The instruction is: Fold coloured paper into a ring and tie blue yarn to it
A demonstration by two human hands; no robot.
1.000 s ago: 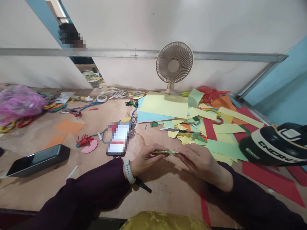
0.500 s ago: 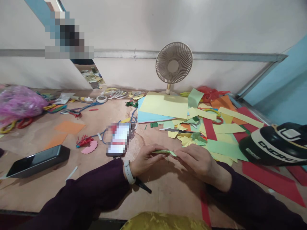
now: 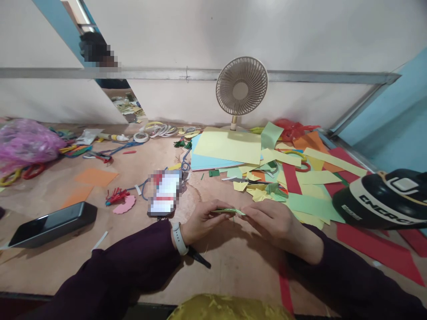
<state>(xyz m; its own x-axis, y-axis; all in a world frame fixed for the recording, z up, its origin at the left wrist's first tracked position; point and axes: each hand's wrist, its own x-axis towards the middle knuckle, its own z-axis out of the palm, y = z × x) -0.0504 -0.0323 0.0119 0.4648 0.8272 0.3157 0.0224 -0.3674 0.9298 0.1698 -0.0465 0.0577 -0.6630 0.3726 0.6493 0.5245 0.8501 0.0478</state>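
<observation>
A thin green paper strip (image 3: 231, 211) is held flat between both hands just above the brown table (image 3: 233, 262). My left hand (image 3: 204, 220), with a white watch on its wrist, pinches the strip's left end. My right hand (image 3: 273, 222) pinches its right end, fingers closed round it. Both sleeves are dark purple. A black pen (image 3: 199, 258) lies under my left wrist. A phone (image 3: 165, 193) lies just left of my left hand.
Coloured paper sheets (image 3: 230, 149) and scraps cover the right half of the table. A small fan (image 3: 242, 88) stands by the back wall. A black helmet (image 3: 383, 200) sits far right, a dark case (image 3: 53, 223) at left, tape rolls (image 3: 142, 137) and a pink bag (image 3: 26, 142) at the back left.
The hands have drawn slightly closer, so less of the green strip shows between them. Everything else on the table stays put.
</observation>
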